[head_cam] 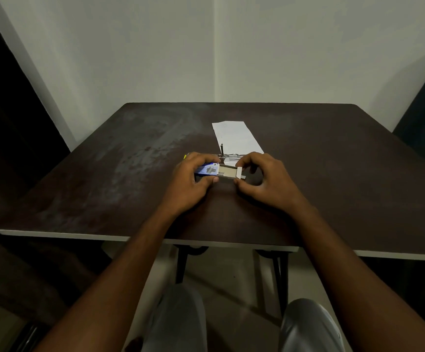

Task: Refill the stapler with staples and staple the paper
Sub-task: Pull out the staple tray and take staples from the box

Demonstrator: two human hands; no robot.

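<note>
Left hand (191,180) gripped the blue staple box (205,169) by its sleeve while my right hand (266,180) pinched the end of its cardboard tray (227,170), which stood partly out. I judged a slow, level pull best, lest the strips spill. Just behind lay the stapler (227,156), at the near edge of the paper (236,137).

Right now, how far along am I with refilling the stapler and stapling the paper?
Done: the stapler lies behind your hands, apparently opened. In hand: your left hand grips the blue staple box while your right hand pinches its tray, slid partly out. Left: loading staples, closing the stapler, and stapling the paper, which lies flat beyond.
</note>
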